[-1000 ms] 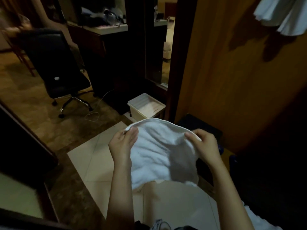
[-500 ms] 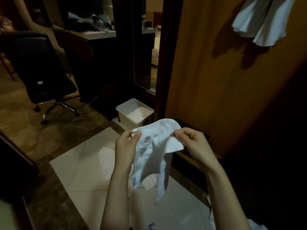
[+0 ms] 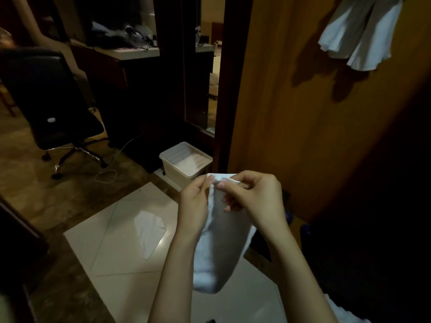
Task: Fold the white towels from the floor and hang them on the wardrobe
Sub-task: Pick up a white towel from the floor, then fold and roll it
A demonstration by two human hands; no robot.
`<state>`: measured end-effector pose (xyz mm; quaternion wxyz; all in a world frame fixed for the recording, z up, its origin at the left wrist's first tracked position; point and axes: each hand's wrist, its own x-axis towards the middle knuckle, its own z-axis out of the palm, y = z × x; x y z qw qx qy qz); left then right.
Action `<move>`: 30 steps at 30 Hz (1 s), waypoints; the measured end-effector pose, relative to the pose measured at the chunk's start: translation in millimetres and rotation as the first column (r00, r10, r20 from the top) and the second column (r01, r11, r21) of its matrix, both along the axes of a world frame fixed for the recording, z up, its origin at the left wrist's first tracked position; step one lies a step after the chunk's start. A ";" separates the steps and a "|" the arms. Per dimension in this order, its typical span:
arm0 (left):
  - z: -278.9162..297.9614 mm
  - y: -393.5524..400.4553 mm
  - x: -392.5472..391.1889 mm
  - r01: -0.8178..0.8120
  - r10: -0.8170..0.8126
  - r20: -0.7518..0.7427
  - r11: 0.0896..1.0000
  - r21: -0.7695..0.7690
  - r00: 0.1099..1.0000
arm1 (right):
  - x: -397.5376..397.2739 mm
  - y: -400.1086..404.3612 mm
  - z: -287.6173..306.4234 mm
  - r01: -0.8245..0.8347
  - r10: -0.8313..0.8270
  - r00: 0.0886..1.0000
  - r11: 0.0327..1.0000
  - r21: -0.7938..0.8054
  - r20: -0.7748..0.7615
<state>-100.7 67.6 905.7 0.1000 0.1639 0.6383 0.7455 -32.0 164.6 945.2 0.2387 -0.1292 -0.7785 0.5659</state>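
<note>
Before wardrobe (image 3: pixel 314 117), towel (image 3: pixel 217 252) below both hands' grip

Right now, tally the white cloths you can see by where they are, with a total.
Held in both hands' grip (left hand, right hand): 1, the folded towel
Lying on the floor tiles: 1, floor towel
Hanging on the wardrobe: 1 bunch, hung towels
Total: 3

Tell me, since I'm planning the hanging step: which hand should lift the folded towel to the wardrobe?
Probably the right hand: it pinches the towel top and is nearer the wardrobe, where hung towels show upper right. The left hand is farther.
</note>
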 end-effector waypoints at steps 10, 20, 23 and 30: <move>11.9 3.5 2.8 0.111 -0.112 0.008 0.991 0.077 0.994 | 0.0 6.7 7.3 0.176 -0.218 0.972 0.927 0.330 0.093; 16.4 -2.3 -0.8 0.197 -0.197 -0.127 0.980 -0.010 0.972 | -3.2 6.8 7.0 0.171 -0.205 0.978 0.857 0.486 0.019; 12.6 -3.7 -4.4 0.149 -0.158 -0.172 0.987 -0.066 0.972 | -6.4 9.6 5.2 0.137 -0.176 0.984 0.842 0.522 0.026; 4.1 -16.3 -9.5 0.053 -0.106 -0.268 0.979 -0.198 0.958 | -8.0 21.1 3.8 0.013 -0.078 0.996 0.671 0.741 0.053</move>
